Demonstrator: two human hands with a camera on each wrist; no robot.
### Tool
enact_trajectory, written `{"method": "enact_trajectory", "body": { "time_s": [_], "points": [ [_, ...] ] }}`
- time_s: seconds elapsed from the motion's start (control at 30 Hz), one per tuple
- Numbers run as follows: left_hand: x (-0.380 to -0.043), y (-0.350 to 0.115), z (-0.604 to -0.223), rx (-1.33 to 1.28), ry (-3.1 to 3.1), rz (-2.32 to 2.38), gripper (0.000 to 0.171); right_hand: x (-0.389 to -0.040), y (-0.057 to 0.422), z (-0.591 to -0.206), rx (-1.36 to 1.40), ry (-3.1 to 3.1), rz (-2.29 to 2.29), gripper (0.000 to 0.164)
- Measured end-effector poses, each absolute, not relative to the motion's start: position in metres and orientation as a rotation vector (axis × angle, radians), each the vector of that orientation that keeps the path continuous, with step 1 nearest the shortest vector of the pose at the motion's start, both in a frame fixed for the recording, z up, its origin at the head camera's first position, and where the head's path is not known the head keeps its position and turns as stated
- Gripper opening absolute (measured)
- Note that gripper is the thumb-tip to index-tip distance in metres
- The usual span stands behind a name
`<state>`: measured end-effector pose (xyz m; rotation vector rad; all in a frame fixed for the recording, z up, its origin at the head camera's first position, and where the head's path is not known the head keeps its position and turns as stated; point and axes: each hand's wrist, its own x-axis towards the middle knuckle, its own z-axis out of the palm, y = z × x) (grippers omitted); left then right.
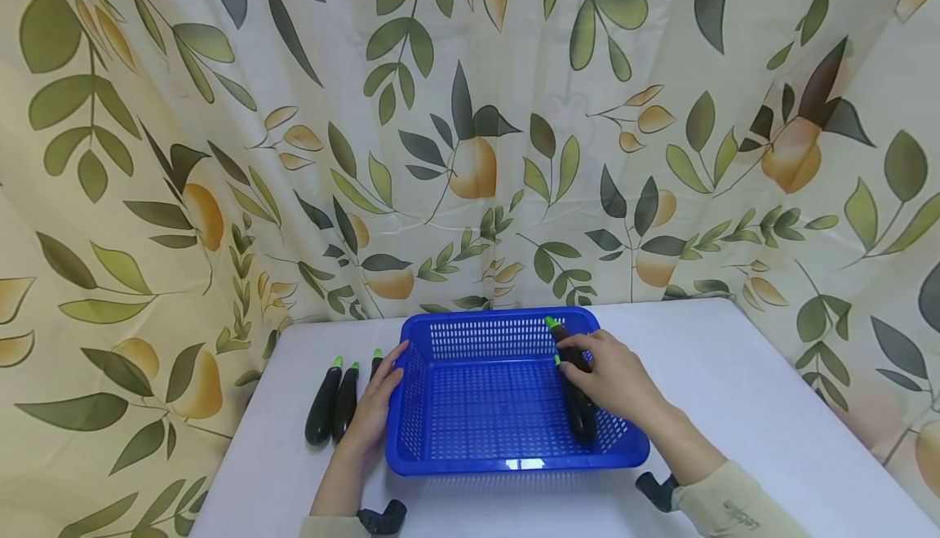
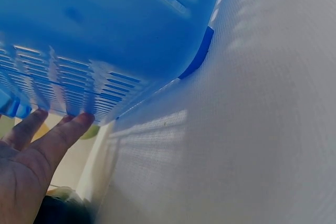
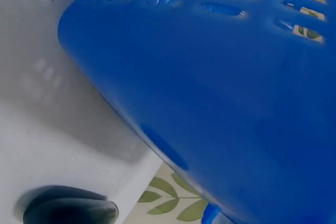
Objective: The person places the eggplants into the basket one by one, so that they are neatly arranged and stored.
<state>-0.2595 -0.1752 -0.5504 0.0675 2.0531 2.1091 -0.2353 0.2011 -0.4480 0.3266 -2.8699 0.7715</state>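
A blue plastic basket [image 1: 477,463] with slotted walls stands on the table. In the head view my right hand [image 1: 609,375] grips an upper eggplant [image 1: 565,340] with a bright green cap, inside the basket at its right side. Under that hand a second dark eggplant [image 1: 582,424] lies lengthwise along the basket's right wall. My left hand [image 1: 370,411] rests against the basket's left side, fingers extended. In the left wrist view, its fingertips [image 2: 86,118] touch the outside of the slotted wall. The right wrist view shows the basket's outer wall [image 3: 210,93], not the right hand.
Left of the basket on the white table [image 1: 705,375] lie an eggplant [image 1: 320,411], another eggplant [image 1: 345,403] and a third eggplant [image 1: 377,361], partly hidden by the left hand. A leaf-patterned curtain [image 1: 470,220] hangs behind. A dark rounded object [image 3: 68,211] is unclear.
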Motion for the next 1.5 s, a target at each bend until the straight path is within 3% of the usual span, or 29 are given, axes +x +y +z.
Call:
{"method": "enact_trajectory", "body": {
  "time_s": [1.5],
  "points": [
    [-0.262, -0.177, -0.554, 0.058, 2.040, 2.111, 0.043, -0.241, 0.174, -0.480, 0.266, -2.992, 0.720, 0.031]
  ]
}}
